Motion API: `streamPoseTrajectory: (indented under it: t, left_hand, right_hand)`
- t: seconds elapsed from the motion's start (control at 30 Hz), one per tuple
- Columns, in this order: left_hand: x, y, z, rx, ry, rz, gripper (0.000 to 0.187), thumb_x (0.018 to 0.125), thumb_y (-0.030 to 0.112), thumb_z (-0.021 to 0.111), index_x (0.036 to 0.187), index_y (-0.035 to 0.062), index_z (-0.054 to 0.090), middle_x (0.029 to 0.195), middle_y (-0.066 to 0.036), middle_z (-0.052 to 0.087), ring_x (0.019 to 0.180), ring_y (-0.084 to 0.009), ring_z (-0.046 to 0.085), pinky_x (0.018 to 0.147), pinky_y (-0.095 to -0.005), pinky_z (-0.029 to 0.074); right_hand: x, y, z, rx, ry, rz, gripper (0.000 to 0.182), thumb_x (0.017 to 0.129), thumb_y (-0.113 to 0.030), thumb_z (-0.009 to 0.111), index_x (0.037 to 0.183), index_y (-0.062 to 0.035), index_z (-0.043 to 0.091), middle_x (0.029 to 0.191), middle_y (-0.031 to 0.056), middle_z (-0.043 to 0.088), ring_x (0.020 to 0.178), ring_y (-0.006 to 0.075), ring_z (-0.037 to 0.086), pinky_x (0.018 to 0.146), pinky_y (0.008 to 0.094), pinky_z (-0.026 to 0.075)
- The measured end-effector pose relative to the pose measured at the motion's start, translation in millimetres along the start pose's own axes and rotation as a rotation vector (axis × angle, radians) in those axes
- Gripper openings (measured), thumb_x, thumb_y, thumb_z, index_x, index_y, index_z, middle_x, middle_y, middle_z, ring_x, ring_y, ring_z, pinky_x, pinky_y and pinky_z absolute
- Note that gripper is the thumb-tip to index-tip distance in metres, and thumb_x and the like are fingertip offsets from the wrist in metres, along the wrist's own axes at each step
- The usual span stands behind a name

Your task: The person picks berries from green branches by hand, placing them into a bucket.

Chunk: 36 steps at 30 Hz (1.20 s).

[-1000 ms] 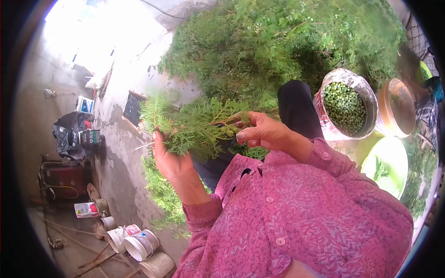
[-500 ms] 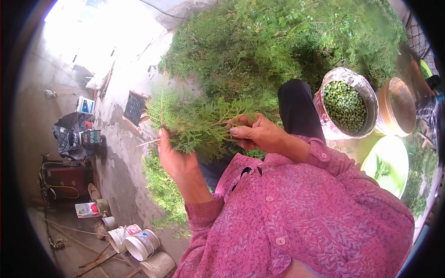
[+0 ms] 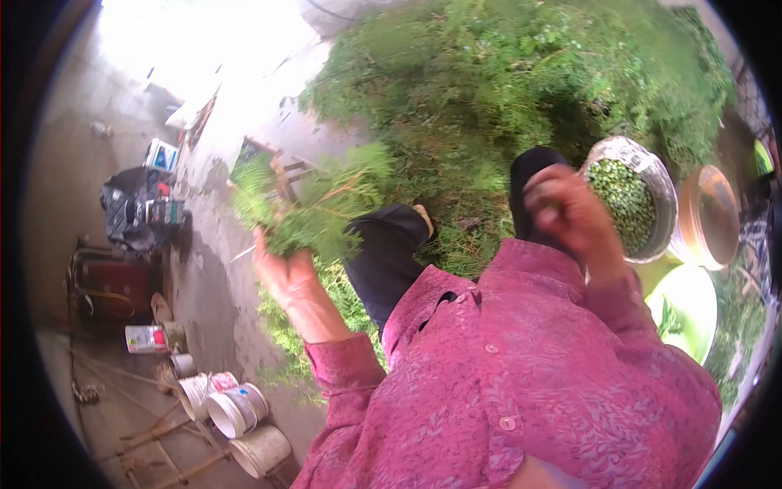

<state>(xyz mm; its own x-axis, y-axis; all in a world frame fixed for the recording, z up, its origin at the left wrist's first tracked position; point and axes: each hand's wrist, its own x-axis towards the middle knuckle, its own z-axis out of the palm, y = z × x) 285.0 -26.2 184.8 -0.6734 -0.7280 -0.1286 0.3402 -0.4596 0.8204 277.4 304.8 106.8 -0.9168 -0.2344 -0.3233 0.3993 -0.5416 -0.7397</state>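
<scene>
My left hand [image 3: 287, 275] is closed round the base of a leafy green conifer sprig [image 3: 314, 213], with its flat sprays fanning out above the fingers and a brown stem showing. My right hand [image 3: 570, 213] is over my right knee, just left of a whitish bucket [image 3: 668, 191] of small green cones [image 3: 623, 200]. Motion blurs this hand, but its fingers look curled in. Whatever it may hold is hidden.
A large heap of cut conifer branches [image 3: 505, 90] covers the floor ahead. Right of the bucket are an orange-brown tub [image 3: 707, 216] and a bright green basin [image 3: 692, 314]. Several white buckets [image 3: 232, 411] lie at lower left, near wooden poles. More greenery lies beside my left leg.
My right hand has left the sprig and moved right, toward the bucket of cones. My left hand keeps the sprig, a little further left and lower. The view has shifted slightly.
</scene>
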Motion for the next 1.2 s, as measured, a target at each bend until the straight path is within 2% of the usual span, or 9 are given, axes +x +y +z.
streamPoseTrajectory:
  t: [0.13, 0.23, 0.3, 0.57, 0.67, 0.73, 0.83, 0.97, 1.2]
  left_hand:
    - [18.1, -15.6, -20.6, -0.132, 0.080, -0.131, 0.027, 0.092, 0.018, 0.038, 0.110, 0.0003, 0.047, 0.103, -0.016, 0.053, 0.095, -0.0268, 0.051, 0.090, -0.0438, 0.040]
    - [24.5, -16.5, -33.2, -0.262, -0.019, -0.235, 0.028, 0.092, 0.019, 0.037, 0.111, 0.0012, 0.047, 0.104, -0.016, 0.054, 0.096, -0.0268, 0.051, 0.091, -0.0448, 0.039]
    - [14.2, -8.8, -24.9, -0.243, 0.044, -0.179, 0.028, 0.093, 0.019, 0.035, 0.111, 0.0027, 0.048, 0.102, -0.016, 0.055, 0.096, -0.0268, 0.052, 0.091, -0.0456, 0.038]
    - [61.4, 39.4, -108.5, 0.690, 0.373, 0.804, 0.022, 0.087, 0.020, 0.050, 0.090, -0.0001, 0.057, 0.087, -0.009, 0.062, 0.070, -0.0179, 0.059, 0.061, -0.0342, 0.051]
    - [75.2, 33.0, -148.7, 1.425, 0.558, 0.779, 0.026, 0.083, 0.021, 0.057, 0.096, -0.0013, 0.058, 0.091, -0.010, 0.062, 0.071, -0.0175, 0.060, 0.064, -0.0318, 0.051]
    - [76.3, 22.3, -167.4, 2.107, 0.036, 0.518, 0.038, 0.078, 0.027, 0.063, 0.104, -0.0010, 0.057, 0.099, -0.014, 0.061, 0.083, -0.0221, 0.060, 0.079, -0.0354, 0.047]
    - [47.3, 5.6, -143.7, 2.440, -0.007, 0.131, 0.048, 0.075, 0.032, 0.065, 0.110, -0.0002, 0.055, 0.107, -0.017, 0.058, 0.100, -0.0262, 0.054, 0.092, -0.0386, 0.039]
    - [83.5, -17.7, -152.9, 2.096, -0.186, 0.015, 0.056, 0.073, 0.037, 0.065, 0.113, -0.0001, 0.054, 0.114, -0.019, 0.054, 0.111, -0.0289, 0.047, 0.097, -0.0400, 0.033]
    - [96.4, -81.7, -43.1, 1.874, -0.653, 0.456, 0.047, 0.072, 0.030, 0.066, 0.108, 0.0015, 0.056, 0.110, -0.019, 0.055, 0.105, -0.0317, 0.050, 0.090, -0.0386, 0.040]
  right_hand:
    - [-5.5, -43.5, -70.4, -0.308, 0.506, -0.672, 0.017, 0.079, -0.006, 0.057, 0.096, -0.0071, 0.061, 0.076, 0.0017, 0.061, 0.057, 0.0031, 0.050, 0.044, 0.0140, 0.034]
    - [11.2, -46.6, -170.4, -0.612, 0.742, -0.733, 0.025, 0.079, -0.011, 0.057, 0.104, -0.0067, 0.059, 0.088, 0.0078, 0.062, 0.070, 0.0127, 0.058, 0.056, 0.0232, 0.045]
    - [15.7, -29.9, -213.9, -1.919, 0.877, -0.548, 0.037, 0.075, -0.020, 0.061, 0.108, -0.0039, 0.057, 0.101, 0.0165, 0.058, 0.089, 0.0276, 0.058, 0.075, 0.0377, 0.047]
    - [-0.6, 9.0, -202.3, -1.540, 0.729, -0.188, 0.038, 0.075, -0.032, 0.055, 0.097, -0.0020, 0.062, 0.092, 0.0208, 0.062, 0.088, 0.0336, 0.060, 0.081, 0.0375, 0.045]
    - [6.0, 11.1, -194.4, -1.559, 0.706, -0.207, 0.036, 0.075, -0.030, 0.056, 0.096, -0.0021, 0.062, 0.089, 0.0193, 0.063, 0.085, 0.0312, 0.061, 0.077, 0.0360, 0.047]
    - [10.9, 11.2, -189.6, -1.568, 0.681, -0.259, 0.033, 0.076, -0.029, 0.056, 0.093, -0.0014, 0.062, 0.085, 0.0188, 0.063, 0.080, 0.0304, 0.062, 0.073, 0.0359, 0.048]
    - [15.0, -1.2, -166.2, -1.533, 0.628, -0.266, 0.032, 0.077, -0.029, 0.056, 0.092, -0.0012, 0.063, 0.084, 0.0194, 0.063, 0.080, 0.0309, 0.062, 0.072, 0.0361, 0.048]
    - [33.5, -9.2, -149.2, -1.492, 0.589, -0.335, 0.032, 0.078, -0.032, 0.055, 0.086, -0.0022, 0.064, 0.078, 0.0166, 0.063, 0.074, 0.0302, 0.062, 0.069, 0.0363, 0.048]
    - [94.6, -21.8, -91.7, -1.472, 0.358, -0.390, 0.027, 0.076, -0.027, 0.060, 0.086, -0.0024, 0.063, 0.078, 0.0147, 0.064, 0.072, 0.0252, 0.063, 0.065, 0.0324, 0.049]
